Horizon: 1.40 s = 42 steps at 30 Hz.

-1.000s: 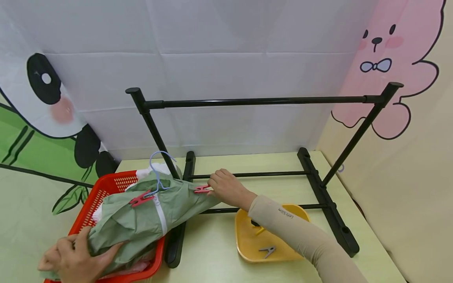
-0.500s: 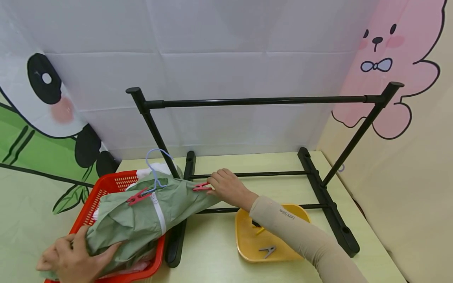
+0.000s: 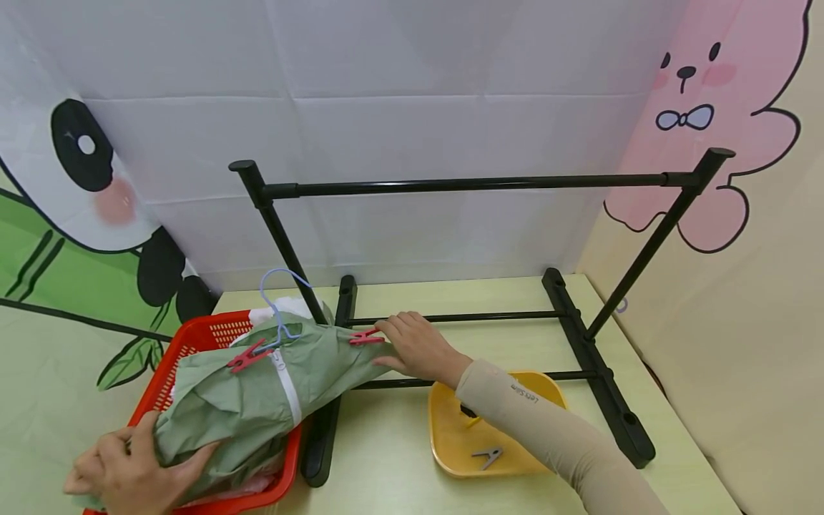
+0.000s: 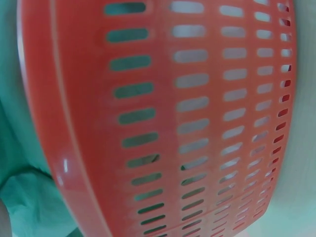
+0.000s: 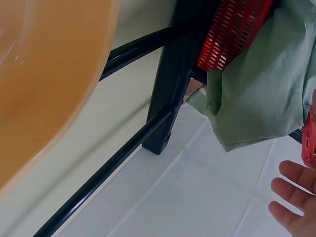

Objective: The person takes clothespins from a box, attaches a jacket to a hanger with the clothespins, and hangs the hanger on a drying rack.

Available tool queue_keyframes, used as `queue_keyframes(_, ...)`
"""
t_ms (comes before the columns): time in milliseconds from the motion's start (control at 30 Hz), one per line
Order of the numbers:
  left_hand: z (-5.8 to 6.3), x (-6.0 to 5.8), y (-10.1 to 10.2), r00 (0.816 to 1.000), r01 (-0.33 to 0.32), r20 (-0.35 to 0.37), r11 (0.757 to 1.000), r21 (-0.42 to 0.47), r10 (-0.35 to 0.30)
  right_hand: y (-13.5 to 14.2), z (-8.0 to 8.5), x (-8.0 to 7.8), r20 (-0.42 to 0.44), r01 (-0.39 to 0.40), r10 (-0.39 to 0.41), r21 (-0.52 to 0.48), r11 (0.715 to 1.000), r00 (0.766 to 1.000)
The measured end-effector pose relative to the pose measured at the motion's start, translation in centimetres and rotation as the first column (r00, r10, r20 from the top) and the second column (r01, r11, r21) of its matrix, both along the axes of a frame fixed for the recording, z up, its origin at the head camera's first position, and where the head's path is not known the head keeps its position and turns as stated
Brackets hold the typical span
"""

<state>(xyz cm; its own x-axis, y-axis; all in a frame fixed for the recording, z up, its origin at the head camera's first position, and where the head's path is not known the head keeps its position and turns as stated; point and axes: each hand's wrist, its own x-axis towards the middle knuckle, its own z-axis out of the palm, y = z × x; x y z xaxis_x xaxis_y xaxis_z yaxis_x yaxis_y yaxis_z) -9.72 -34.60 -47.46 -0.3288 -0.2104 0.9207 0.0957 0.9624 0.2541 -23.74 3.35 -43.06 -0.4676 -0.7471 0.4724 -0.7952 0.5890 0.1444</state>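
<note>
A light green garment with a white zip (image 3: 222, 400) lies across the red basket (image 3: 164, 368). A pale blue hanger (image 3: 275, 309) is at its waist, with one red clothespin (image 3: 244, 359) beside the hook and another red clothespin (image 3: 367, 338) near the right end. My left hand (image 3: 138, 468) grips the garment's lower end over the basket. At the right clothespin, my right hand (image 3: 418, 347) has its thumb apart from its fingers. In the right wrist view, several extended fingers (image 5: 291, 192) show just below that clothespin (image 5: 309, 138). The left wrist view mostly shows the basket wall (image 4: 89, 108).
A black rack (image 3: 476, 184) stands behind, its left foot (image 3: 318, 447) beside the basket. Under my right forearm sits a yellow tray (image 3: 444, 450) with a grey clothespin (image 3: 487, 456) in it. More white cloth (image 3: 292, 306) shows at the basket's back.
My right thumb and fingers have parted at the right clothespin, which stays on the garment. The hanger hook has tilted slightly left. My left hand and the garment have shifted a little left.
</note>
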Motion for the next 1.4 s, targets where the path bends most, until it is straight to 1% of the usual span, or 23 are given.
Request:
queue_keyframes(33, -0.1, 0.0, -0.1, 1.0, -0.001, 0.011, 1.0, 0.0, 0.001, 0.0, 0.0, 0.1, 0.017, 0.002, -0.002, -0.003, 1.0, 1.0)
queue_keyframes(100, -0.1, 0.3, -0.2, 0.998, -0.007, 0.064, 1.0, 0.012, 0.006, 0.0, -0.1, 0.2, 0.052, 0.005, -0.005, -0.012, 1.0, 0.999)
queue_keyframes(200, 0.3, 0.7, 0.1, 0.995, -0.014, 0.094, 0.999, 0.03, 0.011, 0.0, -0.2, 0.4, 0.102, 0.008, -0.004, -0.03, 1.0, 0.995)
queue_keyframes(267, 0.8, 0.8, 0.6, 0.996, -0.012, 0.092, 0.999, 0.038, 0.008, 0.0, -0.4, 0.5, 0.119, 0.007, -0.003, -0.035, 0.999, 0.993)
queue_keyframes(333, 1.1, 0.7, 0.9, 0.999, -0.009, 0.053, 0.999, 0.037, 0.007, -0.1, -0.6, 0.6, 0.124, -0.005, 0.01, -0.041, 0.999, 0.992)
queue_keyframes(400, 1.2, 0.7, 1.0, 0.999, -0.01, 0.046, 0.999, 0.036, 0.008, -0.1, -0.8, 0.7, 0.121, -0.024, 0.029, -0.044, 0.999, 0.992)
queue_keyframes(533, 0.6, 0.5, 0.6, 0.999, -0.019, 0.045, 0.999, 0.037, 0.017, -0.4, -1.2, 0.7, 0.082, -0.072, 0.078, -0.07, 0.995, 0.994)
queue_keyframes(633, 0.1, 0.3, 0.2, 0.999, -0.033, 0.021, 0.999, 0.037, 0.032, -0.6, -1.5, 0.6, 0.058, -0.09, 0.095, -0.095, 0.991, 0.994)
queue_keyframes(833, -0.2, 0.0, 0.0, 0.998, -0.055, -0.007, 0.998, 0.035, 0.055, -1.0, -1.6, 0.6, 0.068, -0.086, 0.093, -0.111, 0.99, 0.993)
queue_keyframes(900, 0.0, 0.0, 0.1, 0.998, -0.06, -0.009, 0.997, 0.04, 0.06, -1.1, -1.5, 0.7, 0.074, -0.081, 0.09, -0.112, 0.99, 0.993)
queue_keyframes(967, 0.3, 0.1, 0.4, 0.998, -0.064, -0.027, 0.997, 0.049, 0.065, -1.2, -1.4, 0.8, 0.08, -0.078, 0.087, -0.112, 0.991, 0.993)
queue_keyframes(1167, 1.9, 0.2, 1.8, 0.994, -0.059, -0.092, 0.995, 0.084, 0.067, -1.5, -1.2, 0.9, 0.095, -0.082, 0.094, -0.128, 0.988, 0.991)
queue_keyframes(1267, 2.4, 0.2, 2.2, 0.99, -0.062, -0.118, 0.994, 0.094, 0.073, -1.5, -1.2, 0.9, 0.072, -0.079, 0.089, -0.129, 0.989, 0.993)
queue_keyframes(1400, 2.5, 0.0, 2.2, 0.988, -0.065, -0.132, 0.994, 0.09, 0.077, -1.6, -1.0, 0.8, 0.017, -0.069, 0.072, -0.129, 0.989, 0.997)
